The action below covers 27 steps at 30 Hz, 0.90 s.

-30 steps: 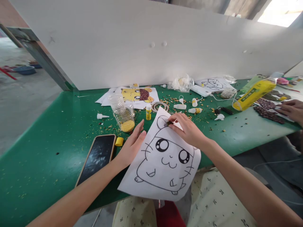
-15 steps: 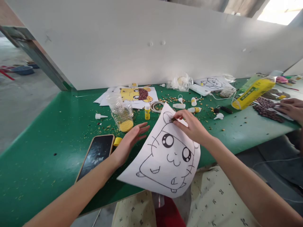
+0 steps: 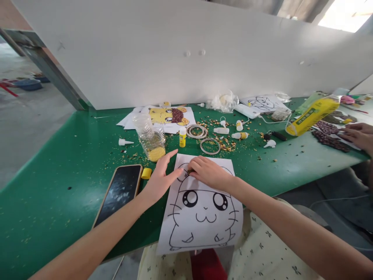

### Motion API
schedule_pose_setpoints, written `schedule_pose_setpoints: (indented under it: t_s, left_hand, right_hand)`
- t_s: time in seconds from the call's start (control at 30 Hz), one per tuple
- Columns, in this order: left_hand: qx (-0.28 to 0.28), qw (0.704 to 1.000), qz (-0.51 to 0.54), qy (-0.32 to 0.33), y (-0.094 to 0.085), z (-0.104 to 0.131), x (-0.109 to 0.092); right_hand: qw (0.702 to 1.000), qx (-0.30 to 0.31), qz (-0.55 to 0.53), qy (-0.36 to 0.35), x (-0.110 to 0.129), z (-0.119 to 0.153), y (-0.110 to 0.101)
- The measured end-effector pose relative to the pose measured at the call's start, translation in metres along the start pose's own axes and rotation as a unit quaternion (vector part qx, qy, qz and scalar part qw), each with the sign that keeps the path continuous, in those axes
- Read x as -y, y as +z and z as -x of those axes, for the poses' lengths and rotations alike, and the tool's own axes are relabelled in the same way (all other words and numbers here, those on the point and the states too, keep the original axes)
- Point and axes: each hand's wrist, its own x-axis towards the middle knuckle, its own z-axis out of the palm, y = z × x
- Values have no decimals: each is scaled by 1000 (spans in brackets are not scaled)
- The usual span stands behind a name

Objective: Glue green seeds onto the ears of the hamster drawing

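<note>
A white sheet with a black-outlined hamster drawing [image 3: 205,229] lies at the table's front edge, its lower part bending over the edge. My right hand [image 3: 208,171] is pinched on a small dark clump [image 3: 190,171] over the drawing's left ear. Thumb and fingers apart, my left hand [image 3: 163,177] rests by the sheet's upper left edge and holds nothing. Behind the sheet stand a yellow-labelled glue stick [image 3: 182,137] and a clear plastic bottle [image 3: 151,142] with yellow grains in it.
A phone [image 3: 119,190] and yellow cap [image 3: 146,173] lie left of the sheet. Rings [image 3: 210,146], glue bottles [image 3: 221,130], scattered grains and a partly coloured drawing [image 3: 166,116] are behind. A yellow-labelled bottle [image 3: 311,116] and another person's hands [image 3: 357,134] are at the right.
The sheet has turned straighter and come down onto the table edge, uncovering a ring behind it. My right hand has moved left and down with the clump. My left hand's thumb has spread.
</note>
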Motion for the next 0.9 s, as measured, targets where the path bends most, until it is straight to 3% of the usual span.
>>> schedule_pose_setpoints:
  t_s: [0.1,0.3,0.4,0.47,0.63,0.73,0.9]
  left_hand:
    - [-13,999,-18,37,2,0,0]
    - [-1,998,-30,50,2,-2,5]
    - [17,996,-78,49,2,-1,9]
    - [31,985,-152,82,4,0,11]
    - [71,926,-316,195,8,3,12]
    - [75,914,-348,193,8,4,13]
    - [35,904,-381,190,8,5,18]
  right_hand:
    - [999,-12,24,-26,8,-5,6]
    - [998,-30,36,-34,14,-16,9]
    - [999,-43,28,8,5,-14,6]
    - [998,-53,24,32,-1,-10,1]
    - [997,-44,21,53,-13,1,-11]
    - [995,-51,16,86,-23,9,-18]
    - [969,-75,75,224,-58,31,-29]
